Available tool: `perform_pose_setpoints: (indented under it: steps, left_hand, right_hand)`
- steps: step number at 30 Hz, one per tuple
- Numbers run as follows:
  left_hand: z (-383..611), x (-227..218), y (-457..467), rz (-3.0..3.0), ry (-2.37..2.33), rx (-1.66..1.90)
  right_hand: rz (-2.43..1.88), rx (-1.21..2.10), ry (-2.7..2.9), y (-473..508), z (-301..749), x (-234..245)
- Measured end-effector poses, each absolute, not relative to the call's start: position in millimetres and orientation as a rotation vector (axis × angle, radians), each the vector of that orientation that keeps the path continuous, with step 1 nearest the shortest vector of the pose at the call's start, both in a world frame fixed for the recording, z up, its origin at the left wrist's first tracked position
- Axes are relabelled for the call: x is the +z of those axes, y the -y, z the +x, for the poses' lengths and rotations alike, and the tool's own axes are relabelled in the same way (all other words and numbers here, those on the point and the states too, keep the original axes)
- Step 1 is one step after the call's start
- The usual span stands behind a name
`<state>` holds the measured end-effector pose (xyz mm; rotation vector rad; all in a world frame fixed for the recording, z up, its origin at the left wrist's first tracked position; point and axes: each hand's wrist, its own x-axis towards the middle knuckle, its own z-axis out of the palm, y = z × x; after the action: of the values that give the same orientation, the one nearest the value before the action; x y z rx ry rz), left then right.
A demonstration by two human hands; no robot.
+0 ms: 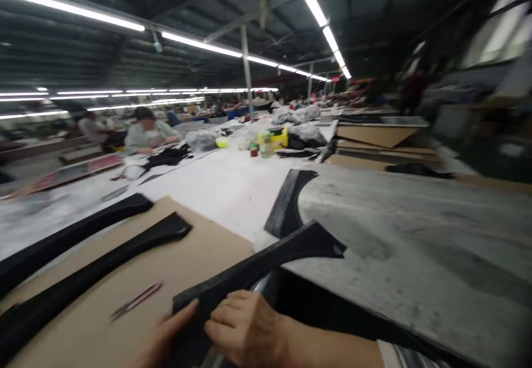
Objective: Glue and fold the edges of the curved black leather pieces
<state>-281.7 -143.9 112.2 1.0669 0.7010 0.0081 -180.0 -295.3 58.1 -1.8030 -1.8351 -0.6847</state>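
A long black fabric piece [266, 262] with a flared end lies across the near table edge, rising to the right. My right hand [245, 329] rests on its near end with fingers curled down over it. My left hand [166, 335] grips the same end from the left, thumb pressed on top; the rest of that hand is cut off by the frame edge. Small pink-handled snips [135, 301] lie on the brown cardboard sheet [199, 257] just left of my hands.
Two more long black strips [95, 271] [70, 235] lie on the cardboard to the left. A curved black piece [286, 202] sits on the white table [224, 185]. Bottles [265, 144], bags and stacked boards [374, 135] stand farther back. A seated person [145, 131] works at far left.
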Motion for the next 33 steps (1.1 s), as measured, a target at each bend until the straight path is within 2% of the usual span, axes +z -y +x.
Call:
perform_pose_setpoints:
  steps: [7,12,20,27,30,33]
  left_hand:
    - [-378.9,84.4,116.1,1.097,-0.801,0.127]
    - [-455.1,84.5,90.1,1.098,-0.855,0.233]
    - [-535.4,85.9,66.2,1.111,-0.971,0.423]
    - [-572.3,78.5,46.9,1.258,-1.183,0.533]
    - [-573.4,74.2,51.1,1.368,-1.340,0.694]
    - [-563.4,66.8,74.7,1.833,-1.388,0.908]
  right_hand:
    - [-1.676,-0.190,1.864,298.9,-218.7,51.8]
    - [-1.810,-0.270,1.944,292.5,-222.3,33.0]
    - [-1.558,-0.213,2.184,225.4,-258.9,19.8]
    - [-1.472,-0.214,2.255,205.0,-284.9,21.5]
    - [-1.481,-0.220,2.261,202.6,-289.2,21.8]
    - [-1.503,-0.209,2.282,203.0,-289.4,18.8]
